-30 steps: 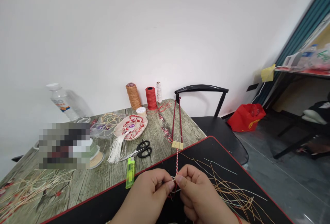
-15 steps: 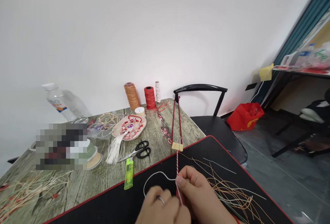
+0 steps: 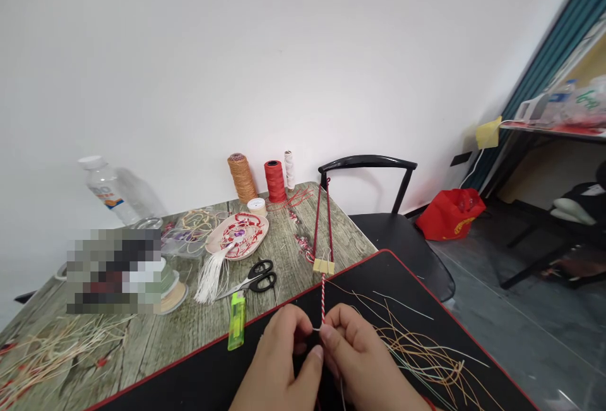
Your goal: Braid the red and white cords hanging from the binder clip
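A red-and-white twisted cord (image 3: 323, 297) hangs taut from a yellow binder clip (image 3: 324, 266), which dark red cords (image 3: 330, 225) tie to the black chair's backrest. At the cord's lower end my right hand (image 3: 362, 357) pinches it between thumb and forefinger. Just left of it, my left hand (image 3: 279, 360) has its fingers curled on a short stretch of white cord (image 3: 316, 329) that runs out from the twist. Its thumb is a little apart from the forefinger. Loose cord ends drop below my hands, partly hidden by them.
A black mat (image 3: 199, 370) with red edging lies under my hands, with tangled loose cords (image 3: 426, 354) on its right. Nearby are a green lighter (image 3: 237, 322), scissors (image 3: 258, 277), a plate (image 3: 260, 244) with a tasselled piece, and thread spools (image 3: 274, 182). The black chair (image 3: 392, 234) stands beyond.
My left hand has moved up to the end of the twisted cord, and the loop of white cord at its left has been drawn in. My right hand keeps its pinch.
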{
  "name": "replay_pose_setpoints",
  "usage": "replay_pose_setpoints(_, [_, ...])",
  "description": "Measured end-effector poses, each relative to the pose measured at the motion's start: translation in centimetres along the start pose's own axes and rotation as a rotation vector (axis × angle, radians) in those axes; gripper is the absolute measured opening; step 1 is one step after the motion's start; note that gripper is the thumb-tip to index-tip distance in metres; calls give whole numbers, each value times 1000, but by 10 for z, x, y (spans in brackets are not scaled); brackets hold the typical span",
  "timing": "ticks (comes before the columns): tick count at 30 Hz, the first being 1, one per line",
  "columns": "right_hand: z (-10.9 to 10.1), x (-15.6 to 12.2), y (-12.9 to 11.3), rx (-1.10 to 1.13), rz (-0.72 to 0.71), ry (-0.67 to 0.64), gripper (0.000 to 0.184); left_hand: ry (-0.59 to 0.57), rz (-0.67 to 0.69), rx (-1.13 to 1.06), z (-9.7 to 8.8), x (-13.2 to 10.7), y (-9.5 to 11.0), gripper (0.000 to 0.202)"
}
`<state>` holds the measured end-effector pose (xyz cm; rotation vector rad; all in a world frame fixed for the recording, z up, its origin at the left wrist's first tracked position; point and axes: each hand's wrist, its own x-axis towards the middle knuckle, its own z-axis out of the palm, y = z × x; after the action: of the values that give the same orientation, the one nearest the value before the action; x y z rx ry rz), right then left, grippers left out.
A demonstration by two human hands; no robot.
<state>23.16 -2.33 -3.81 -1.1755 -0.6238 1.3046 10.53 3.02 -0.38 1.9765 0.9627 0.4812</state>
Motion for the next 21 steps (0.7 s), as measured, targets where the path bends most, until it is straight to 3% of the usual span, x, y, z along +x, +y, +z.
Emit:
replay_pose_setpoints(3, [-1, 2, 6, -16, -7, -14, 34, -113, -168, -324, 12, 10, -9, 16])
replay_pose_setpoints(6, [-1, 1, 4, -124, -3, -5, 26, -169, -249, -434, 20, 10, -11, 24])
replay_pose_setpoints(9, [-2, 1, 0, -254, -67, 55, 20, -70, -199, -296, 18, 9, -5, 19])
replay_pose_setpoints(13, [-3, -1, -2, -303, -64, 40, 14, 35, -140, -25, 6, 7, 5, 11])
replay_pose_setpoints(21, [-1, -3, -7, -257, -36, 24, 8, -19, 95, 338, -2, 2, 7, 16])
